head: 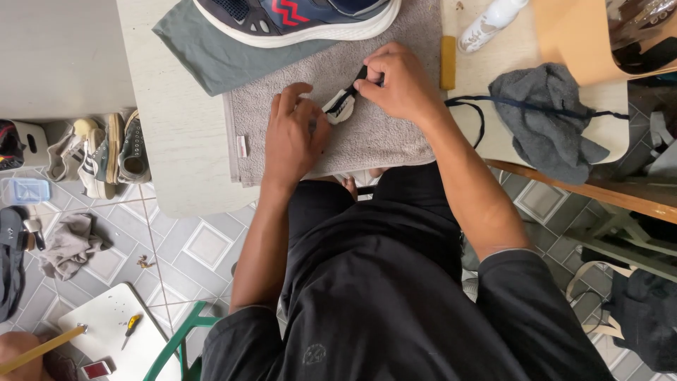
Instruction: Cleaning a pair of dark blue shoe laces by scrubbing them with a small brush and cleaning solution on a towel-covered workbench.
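Observation:
My left hand (295,134) presses down on a small white and black piece (340,107) that lies on a grey towel (381,134). My right hand (398,83) pinches the black strip at the top end of that piece between thumb and fingers. Just beyond the hands stands a navy sneaker (296,17) with a white sole and red zigzag marks, partly on a dark green cloth (211,53). Both hands rest over the cream table (176,141).
A yellow block (448,62), a white bottle (490,21), a dark grey rag (546,120) and a black lace (479,113) lie to the right. Worn sneakers (106,152) and a rag (67,243) sit on the tiled floor at left. Another person's hand (17,349) holds a stick at bottom left.

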